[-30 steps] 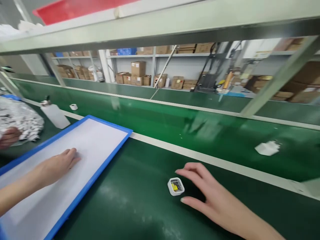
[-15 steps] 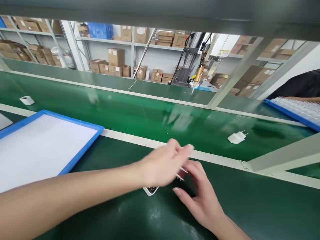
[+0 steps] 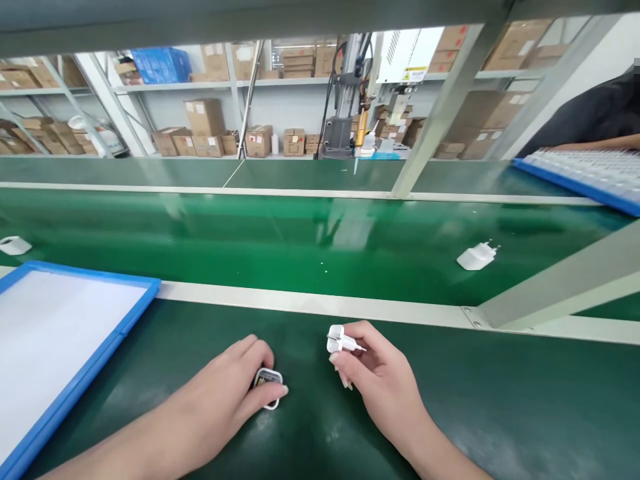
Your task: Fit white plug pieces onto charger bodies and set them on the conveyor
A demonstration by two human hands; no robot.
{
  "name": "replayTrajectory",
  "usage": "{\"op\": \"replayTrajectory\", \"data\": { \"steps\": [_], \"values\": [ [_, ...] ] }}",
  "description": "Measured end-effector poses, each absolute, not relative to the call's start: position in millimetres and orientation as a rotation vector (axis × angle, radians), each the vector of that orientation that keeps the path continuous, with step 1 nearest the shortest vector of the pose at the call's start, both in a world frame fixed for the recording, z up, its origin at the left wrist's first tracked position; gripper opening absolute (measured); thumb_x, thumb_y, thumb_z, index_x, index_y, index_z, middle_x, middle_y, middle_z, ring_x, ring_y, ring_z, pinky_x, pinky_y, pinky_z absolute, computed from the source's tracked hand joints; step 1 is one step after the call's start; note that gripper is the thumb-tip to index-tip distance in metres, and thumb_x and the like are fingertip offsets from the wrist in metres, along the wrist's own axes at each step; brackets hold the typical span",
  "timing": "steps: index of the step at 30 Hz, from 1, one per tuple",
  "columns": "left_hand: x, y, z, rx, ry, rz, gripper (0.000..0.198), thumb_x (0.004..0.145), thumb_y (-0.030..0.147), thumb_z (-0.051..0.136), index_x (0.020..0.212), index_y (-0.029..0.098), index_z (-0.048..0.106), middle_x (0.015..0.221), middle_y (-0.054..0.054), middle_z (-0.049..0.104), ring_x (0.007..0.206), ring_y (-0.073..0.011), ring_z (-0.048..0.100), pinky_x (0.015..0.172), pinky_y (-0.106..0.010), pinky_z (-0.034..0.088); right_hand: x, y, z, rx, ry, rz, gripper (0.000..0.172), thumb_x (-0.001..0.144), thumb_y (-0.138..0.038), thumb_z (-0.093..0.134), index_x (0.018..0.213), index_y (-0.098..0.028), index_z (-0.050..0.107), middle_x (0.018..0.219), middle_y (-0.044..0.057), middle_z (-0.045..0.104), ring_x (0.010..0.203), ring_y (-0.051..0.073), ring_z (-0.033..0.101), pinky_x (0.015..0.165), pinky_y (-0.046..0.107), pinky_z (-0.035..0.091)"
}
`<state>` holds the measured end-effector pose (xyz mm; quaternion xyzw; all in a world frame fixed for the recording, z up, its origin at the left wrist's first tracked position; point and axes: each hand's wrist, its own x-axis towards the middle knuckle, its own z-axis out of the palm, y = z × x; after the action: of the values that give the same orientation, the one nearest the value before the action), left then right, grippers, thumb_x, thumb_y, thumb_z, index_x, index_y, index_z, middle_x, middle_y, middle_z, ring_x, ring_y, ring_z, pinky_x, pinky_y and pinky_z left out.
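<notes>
My left hand (image 3: 227, 387) is closed around a white charger housing (image 3: 273, 404) just above the green worktop. Its open end faces up and shows electronic parts inside. Between the thumb and fingers of my right hand (image 3: 383, 380) is a white plug cap (image 3: 335, 338) with two pins, one pointing to the right. The two pieces are apart, with bare green surface between them. My right fingers partly cover the cap.
A blue-rimmed tray (image 3: 135, 308) with a white base lies at left. On the green belt are a white charger (image 3: 477, 256) and a white housing (image 3: 16, 245). A metal post (image 3: 565, 280) stands at right. Across the belt, a person's arm rests by a filled blue tray (image 3: 575, 180).
My left hand has moved left and down and now holds the housing that lay on the worktop. My right hand has lifted slightly, with the plug cap pinched. The view has shifted.
</notes>
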<state>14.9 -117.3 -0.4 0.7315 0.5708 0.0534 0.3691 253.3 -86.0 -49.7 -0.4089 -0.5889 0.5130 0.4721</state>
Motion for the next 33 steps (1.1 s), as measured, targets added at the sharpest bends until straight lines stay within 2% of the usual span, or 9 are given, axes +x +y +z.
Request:
{"op": "replayTrajectory", "data": {
  "steps": [4, 7, 11, 13, 15, 19, 23, 29, 33],
  "values": [
    [49.7, -76.8, -6.3, 2.046, 1.119, 0.307, 0.025, 0.101, 0.041, 0.051, 0.093, 0.020, 0.062, 0.096, -0.002, 0.060, 0.091, -0.0188, 0.058, 0.080, -0.029, 0.043, 259.0, -81.4, -43.4, -1.022, -1.446, 1.209, 0.035, 0.095, -0.048, 0.068, 0.079, -0.018, 0.058, 0.059, -0.003, 0.054, 0.048, 0.010, 0.046, 0.048, 0.022, 0.039],
    [76.9, -47.1, -7.7, 1.965, 0.797, 0.420, 0.020, 0.101, 0.034, 0.053, 0.094, 0.022, 0.068, 0.094, 0.000, 0.066, 0.089, -0.0161, 0.061, 0.082, -0.025, 0.044, 269.4, -73.3, -36.0, -1.013, -1.471, 1.142, 0.034, 0.098, -0.049, 0.064, 0.084, -0.018, 0.059, 0.064, -0.001, 0.058, 0.052, 0.011, 0.051, 0.052, 0.022, 0.044],
    [103.7, -40.0, -18.0, 1.920, 0.801, 0.568, 0.017, 0.098, 0.039, 0.058, 0.099, 0.023, 0.064, 0.098, 0.001, 0.066, 0.092, -0.0187, 0.061, 0.083, -0.030, 0.045, 283.3, -62.5, -36.0, -1.005, -1.384, 1.067, 0.041, 0.099, -0.055, 0.061, 0.082, -0.018, 0.056, 0.069, -0.001, 0.058, 0.058, 0.012, 0.054, 0.056, 0.022, 0.046],
    [110.3, -46.6, -26.7, 2.013, 0.895, 0.584, 0.041, 0.079, 0.051, 0.080, 0.104, 0.023, 0.061, 0.104, -0.001, 0.065, 0.099, -0.0245, 0.057, 0.089, -0.036, 0.043, 286.8, -59.8, -40.5, -1.059, -1.366, 1.053, 0.044, 0.100, -0.057, 0.059, 0.080, -0.018, 0.054, 0.065, -0.001, 0.056, 0.056, 0.011, 0.051, 0.054, 0.022, 0.044],
    [111.8, -52.6, -34.6, 2.059, 0.937, 0.558, 0.059, 0.066, 0.049, 0.090, 0.107, 0.022, 0.059, 0.110, -0.003, 0.064, 0.103, -0.0274, 0.055, 0.094, -0.042, 0.041, 287.6, -59.2, -45.0, -1.107, -1.373, 1.062, 0.046, 0.102, -0.058, 0.055, 0.079, -0.018, 0.053, 0.063, -0.002, 0.053, 0.053, 0.011, 0.048, 0.052, 0.022, 0.042],
    [101.3, -51.5, -40.2, 1.931, 0.939, 0.567, 0.037, 0.078, 0.025, 0.082, 0.106, 0.025, 0.059, 0.113, 0.000, 0.065, 0.110, -0.0245, 0.055, 0.095, -0.038, 0.043, 284.2, -64.4, -48.6, -1.153, -1.397, 1.071, 0.047, 0.103, -0.057, 0.052, 0.077, -0.017, 0.054, 0.062, -0.002, 0.050, 0.054, 0.010, 0.046, 0.053, 0.021, 0.040],
    [82.9, -42.9, -36.2, 1.731, 0.785, 0.600, 0.032, 0.084, 0.015, 0.069, 0.112, 0.028, 0.059, 0.116, 0.003, 0.065, 0.109, -0.0183, 0.059, 0.095, -0.032, 0.045, 278.4, -75.6, -46.9, -1.061, -1.413, 1.236, 0.042, 0.107, -0.055, 0.047, 0.086, -0.019, 0.054, 0.067, -0.003, 0.055, 0.055, 0.011, 0.052, 0.055, 0.022, 0.043],
    [78.4, -39.4, -43.7, 1.777, 0.837, 0.585, 0.074, 0.066, 0.035, 0.090, 0.126, 0.027, 0.048, 0.131, -0.005, 0.051, 0.110, -0.0239, 0.055, 0.092, -0.038, 0.049, 277.8, -81.0, -32.7, -0.959, -2.002, 0.980, 0.035, 0.103, -0.048, 0.059, 0.084, -0.019, 0.064, 0.075, 0.001, 0.059, 0.066, 0.013, 0.053, 0.061, 0.023, 0.041],
    [83.2, -45.6, -50.3, 2.028, 0.851, 0.674, 0.034, 0.089, 0.024, 0.065, 0.114, 0.022, 0.042, 0.121, -0.008, 0.049, 0.109, -0.0238, 0.050, 0.091, -0.041, 0.048, 286.5, -72.5, -28.2, -0.970, -2.098, 0.687, 0.019, 0.102, -0.039, 0.062, 0.103, -0.020, 0.068, 0.079, 0.002, 0.060, 0.065, 0.014, 0.053, 0.058, 0.024, 0.041]
  ]
}}
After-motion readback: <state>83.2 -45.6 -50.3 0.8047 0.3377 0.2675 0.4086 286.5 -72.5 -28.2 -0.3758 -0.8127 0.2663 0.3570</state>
